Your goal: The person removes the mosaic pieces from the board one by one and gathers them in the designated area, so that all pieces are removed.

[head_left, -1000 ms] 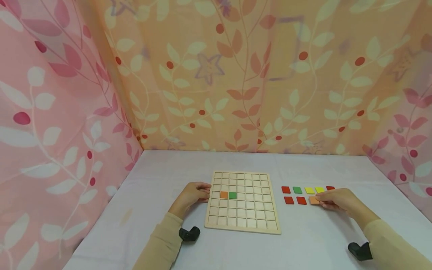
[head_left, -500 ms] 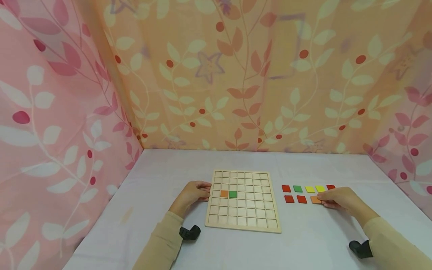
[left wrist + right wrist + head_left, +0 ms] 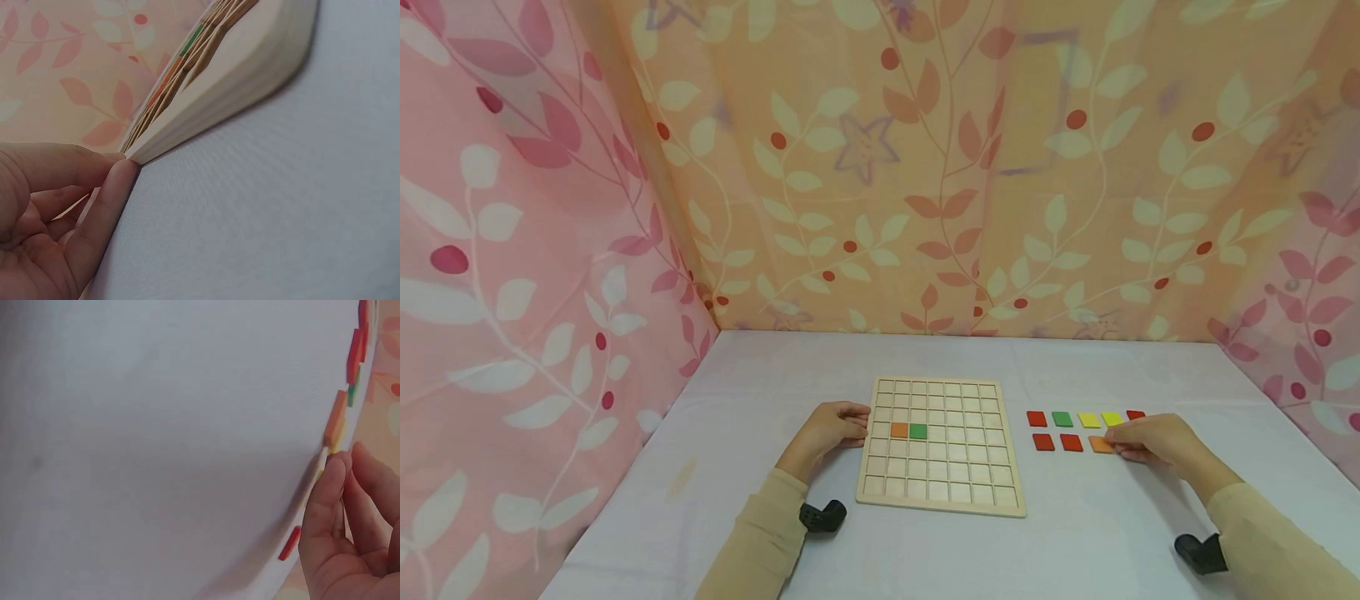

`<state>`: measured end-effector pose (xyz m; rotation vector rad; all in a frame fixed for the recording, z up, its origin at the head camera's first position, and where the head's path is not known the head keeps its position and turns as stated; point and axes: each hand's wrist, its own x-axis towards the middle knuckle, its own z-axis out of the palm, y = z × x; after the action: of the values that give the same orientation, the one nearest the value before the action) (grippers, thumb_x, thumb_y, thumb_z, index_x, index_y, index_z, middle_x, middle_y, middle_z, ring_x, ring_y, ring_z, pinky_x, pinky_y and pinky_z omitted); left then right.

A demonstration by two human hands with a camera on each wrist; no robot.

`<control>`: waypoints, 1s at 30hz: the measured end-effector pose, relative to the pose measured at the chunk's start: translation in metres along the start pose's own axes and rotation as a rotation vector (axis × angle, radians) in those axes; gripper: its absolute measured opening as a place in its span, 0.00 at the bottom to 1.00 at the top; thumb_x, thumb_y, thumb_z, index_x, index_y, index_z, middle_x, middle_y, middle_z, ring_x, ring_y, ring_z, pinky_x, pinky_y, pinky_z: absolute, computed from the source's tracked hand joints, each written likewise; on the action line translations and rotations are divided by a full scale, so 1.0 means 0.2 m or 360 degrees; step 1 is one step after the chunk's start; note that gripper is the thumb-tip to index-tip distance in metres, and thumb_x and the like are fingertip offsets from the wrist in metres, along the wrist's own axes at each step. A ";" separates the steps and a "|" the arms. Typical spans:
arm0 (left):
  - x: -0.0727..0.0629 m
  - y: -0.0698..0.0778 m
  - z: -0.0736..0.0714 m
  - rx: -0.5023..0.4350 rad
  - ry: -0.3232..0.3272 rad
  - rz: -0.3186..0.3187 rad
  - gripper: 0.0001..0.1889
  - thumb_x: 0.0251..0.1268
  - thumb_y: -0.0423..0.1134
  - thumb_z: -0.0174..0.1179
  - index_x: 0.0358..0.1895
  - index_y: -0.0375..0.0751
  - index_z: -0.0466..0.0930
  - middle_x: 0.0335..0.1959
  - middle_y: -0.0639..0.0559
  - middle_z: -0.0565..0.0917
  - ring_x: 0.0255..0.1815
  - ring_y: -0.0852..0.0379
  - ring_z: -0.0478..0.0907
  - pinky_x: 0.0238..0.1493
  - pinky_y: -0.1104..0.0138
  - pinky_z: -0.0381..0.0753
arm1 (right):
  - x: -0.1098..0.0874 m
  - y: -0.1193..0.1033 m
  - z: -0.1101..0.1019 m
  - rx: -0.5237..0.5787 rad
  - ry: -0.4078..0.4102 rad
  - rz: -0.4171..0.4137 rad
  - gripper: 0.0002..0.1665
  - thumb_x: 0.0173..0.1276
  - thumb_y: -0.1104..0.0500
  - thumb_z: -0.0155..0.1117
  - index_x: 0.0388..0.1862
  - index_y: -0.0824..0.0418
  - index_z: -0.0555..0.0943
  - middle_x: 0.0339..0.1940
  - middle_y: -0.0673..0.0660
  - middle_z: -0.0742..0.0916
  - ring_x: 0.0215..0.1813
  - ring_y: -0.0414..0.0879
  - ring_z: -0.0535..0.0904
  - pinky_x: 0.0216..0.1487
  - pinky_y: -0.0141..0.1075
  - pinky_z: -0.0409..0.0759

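Observation:
A pale wooden grid board (image 3: 958, 446) lies on the table, with an orange tile (image 3: 898, 430) and a green tile (image 3: 918, 431) side by side in its cells. At its left edge, my left hand (image 3: 827, 433) holds the board; in the left wrist view the thumb and index fingertips meet at the board's edge (image 3: 219, 119). My right hand (image 3: 1157, 439) pinches at the right edge of another orange tile (image 3: 1101, 444), which lies on the table. Seen from the right wrist, that orange tile (image 3: 335, 419) sits just beyond the fingertips, which hide how they grip it.
Around the right hand, two rows of loose tiles include a red tile (image 3: 1036, 419), a green tile (image 3: 1062, 419) and a yellow tile (image 3: 1088, 421). White cloth (image 3: 775, 367) covers the table. Patterned curtains (image 3: 865, 208) enclose the back and sides.

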<state>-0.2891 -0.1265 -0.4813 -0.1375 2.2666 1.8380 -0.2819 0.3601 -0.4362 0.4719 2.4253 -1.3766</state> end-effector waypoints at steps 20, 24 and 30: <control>0.01 -0.01 -0.01 -0.0037 -0.0004 0.0016 0.22 0.56 0.18 0.61 0.56 0.27 0.79 0.41 0.40 0.86 0.35 0.59 0.83 0.36 0.68 0.88 | -0.07 -0.43 0.54 0.0039 -0.0204 -0.0410 0.22 0.67 0.62 0.67 0.54 0.77 0.80 0.33 0.56 0.91 0.30 0.40 0.86 0.37 0.32 0.88; 0.01 -0.01 -0.01 -0.0036 -0.0012 0.0014 0.22 0.56 0.18 0.61 0.57 0.26 0.79 0.41 0.40 0.86 0.35 0.59 0.83 0.37 0.68 0.88 | -0.06 -0.48 0.64 0.0119 -0.0278 -0.0424 0.20 0.65 0.65 0.68 0.52 0.78 0.81 0.29 0.55 0.90 0.28 0.40 0.86 0.36 0.32 0.88; 0.01 0.00 0.00 -0.0036 -0.0019 0.0012 0.22 0.56 0.18 0.61 0.57 0.26 0.79 0.40 0.41 0.85 0.32 0.61 0.82 0.36 0.69 0.88 | -0.04 -0.52 0.77 0.0110 -0.0358 -0.0516 0.17 0.64 0.66 0.69 0.47 0.78 0.83 0.28 0.54 0.90 0.27 0.38 0.85 0.35 0.32 0.88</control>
<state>-0.2901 -0.1275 -0.4819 -0.1216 2.2418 1.8640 -0.3020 0.1763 -0.4289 -0.0663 2.3446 -1.5494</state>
